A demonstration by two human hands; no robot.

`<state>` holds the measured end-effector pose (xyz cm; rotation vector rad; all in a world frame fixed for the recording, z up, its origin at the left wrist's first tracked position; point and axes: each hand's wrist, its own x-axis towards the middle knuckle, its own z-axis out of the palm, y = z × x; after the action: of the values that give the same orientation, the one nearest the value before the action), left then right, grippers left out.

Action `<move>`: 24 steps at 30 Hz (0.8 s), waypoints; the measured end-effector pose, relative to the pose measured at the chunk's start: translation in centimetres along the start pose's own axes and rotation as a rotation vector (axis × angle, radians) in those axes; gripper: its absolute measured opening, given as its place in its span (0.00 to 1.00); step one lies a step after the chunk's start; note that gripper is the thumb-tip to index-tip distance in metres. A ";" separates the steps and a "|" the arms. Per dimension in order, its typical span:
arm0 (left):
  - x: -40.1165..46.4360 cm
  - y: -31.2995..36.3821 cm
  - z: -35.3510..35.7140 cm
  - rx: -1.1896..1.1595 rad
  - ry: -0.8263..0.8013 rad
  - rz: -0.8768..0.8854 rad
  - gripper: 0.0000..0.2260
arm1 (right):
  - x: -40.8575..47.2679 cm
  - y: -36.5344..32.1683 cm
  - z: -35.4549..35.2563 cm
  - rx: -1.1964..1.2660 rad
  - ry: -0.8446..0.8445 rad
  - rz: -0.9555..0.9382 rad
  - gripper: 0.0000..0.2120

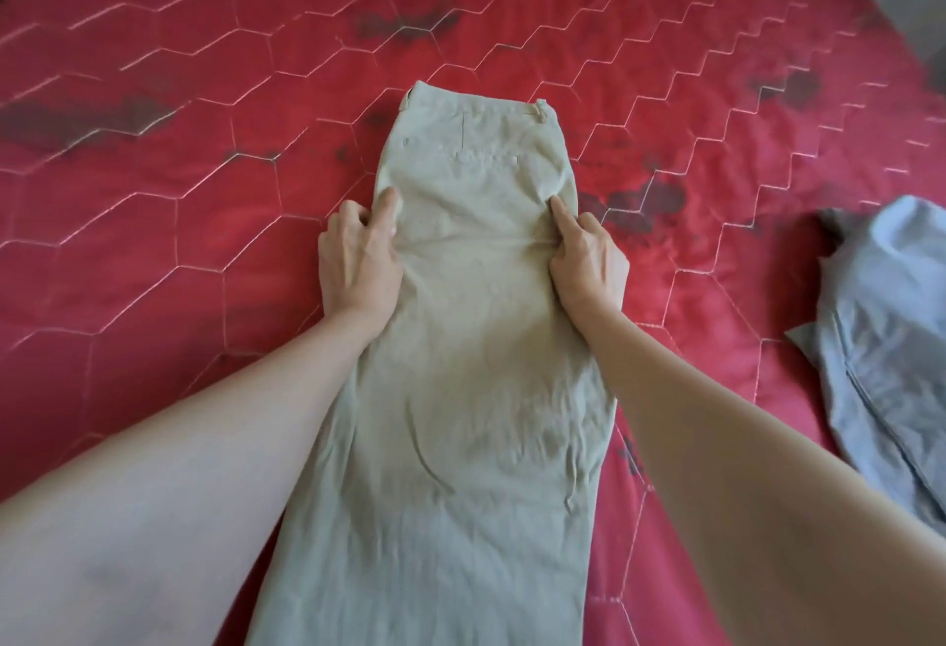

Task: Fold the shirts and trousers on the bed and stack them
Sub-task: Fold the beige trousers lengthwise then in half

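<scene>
Two bare forearms come in from the bottom corners, big and a bit blurry because they are so close to the camera. Between them lie the beige trousers, folded in half longways so one leg lies on the other. They lie flat on the red bedspread, with the waistband at the far end. The leg ends run off the bottom edge, so how long they are cannot be seen.

The left hand sits on the left edge of the trousers, about where the seat meets the legs. Its thumb presses flat on top of the cloth. Its other fingers curl over the edge, and their tips are hidden, so they seem to hold the edge. The right hand sits on the right edge at the same level. Its thumb points forward on the cloth, and its other fingers are tucked down beside the edge (I cannot see if they go under it). A wrinkle runs across the cloth between both hands.

Off to the right lies a light blue garment, well apart from the trousers. It is crumpled and partly cut off by the picture's edge, so I cannot tell what kind of clothing it is.
</scene>
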<state>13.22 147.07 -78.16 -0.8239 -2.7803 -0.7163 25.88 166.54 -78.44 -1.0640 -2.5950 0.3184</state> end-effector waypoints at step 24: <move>2.7 -0.1 2.7 0.188 -0.117 -0.178 0.25 | 8.5 -4.0 3.4 -0.277 -0.239 -0.306 0.28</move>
<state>10.88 149.58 -79.83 -0.6078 -2.9964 -0.4343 16.36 169.46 -78.53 -0.7246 -3.0308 0.0121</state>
